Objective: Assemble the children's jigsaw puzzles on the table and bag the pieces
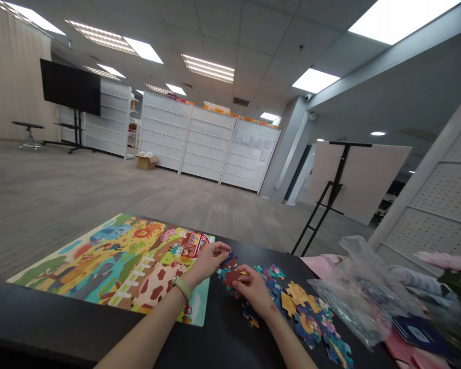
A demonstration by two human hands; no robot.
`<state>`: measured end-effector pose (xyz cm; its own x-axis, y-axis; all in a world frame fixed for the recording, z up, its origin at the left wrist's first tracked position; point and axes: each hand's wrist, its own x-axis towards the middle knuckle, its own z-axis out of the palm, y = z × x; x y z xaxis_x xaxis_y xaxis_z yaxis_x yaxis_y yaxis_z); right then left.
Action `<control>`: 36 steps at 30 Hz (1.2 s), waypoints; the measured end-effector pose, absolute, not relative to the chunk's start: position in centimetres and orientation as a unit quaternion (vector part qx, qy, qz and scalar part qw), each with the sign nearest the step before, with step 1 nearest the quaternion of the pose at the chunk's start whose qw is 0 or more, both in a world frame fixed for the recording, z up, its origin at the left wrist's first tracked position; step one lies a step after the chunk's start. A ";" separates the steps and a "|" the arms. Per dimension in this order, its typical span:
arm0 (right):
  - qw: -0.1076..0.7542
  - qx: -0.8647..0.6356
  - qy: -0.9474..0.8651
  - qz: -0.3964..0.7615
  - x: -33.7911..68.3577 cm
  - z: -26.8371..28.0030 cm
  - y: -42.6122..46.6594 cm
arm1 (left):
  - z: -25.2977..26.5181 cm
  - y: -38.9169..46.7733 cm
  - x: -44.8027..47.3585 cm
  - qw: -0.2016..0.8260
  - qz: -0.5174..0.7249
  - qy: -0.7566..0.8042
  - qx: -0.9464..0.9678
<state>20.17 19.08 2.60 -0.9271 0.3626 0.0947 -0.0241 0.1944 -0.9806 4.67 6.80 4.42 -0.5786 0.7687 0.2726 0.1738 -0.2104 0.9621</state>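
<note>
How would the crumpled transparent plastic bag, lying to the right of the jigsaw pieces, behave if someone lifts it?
The crumpled transparent plastic bag would probably be floppy, since its film is loosely folded and wrinkled. It is likely light for its size, because the film looks thin and see-through. It may feel slippery, judging by its shiny surface.

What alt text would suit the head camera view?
A person's left hand and right hand hold multicoloured jigsaw pieces over a black table. A rectangular, colourful animal picture lies left; more blue and yellow jigsaw pieces lie right.
</note>
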 end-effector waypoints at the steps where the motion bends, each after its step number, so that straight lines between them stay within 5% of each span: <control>1: 0.152 -0.112 -0.758 0.625 20.2 2.6 19.1 | 4.4 6.8 4.6 0.221 0.666 0.588 0.402; 36: 0.155 -0.122 -0.720 0.665 20.2 2.4 19.1 | 4.0 6.9 4.7 0.207 0.660 0.592 0.413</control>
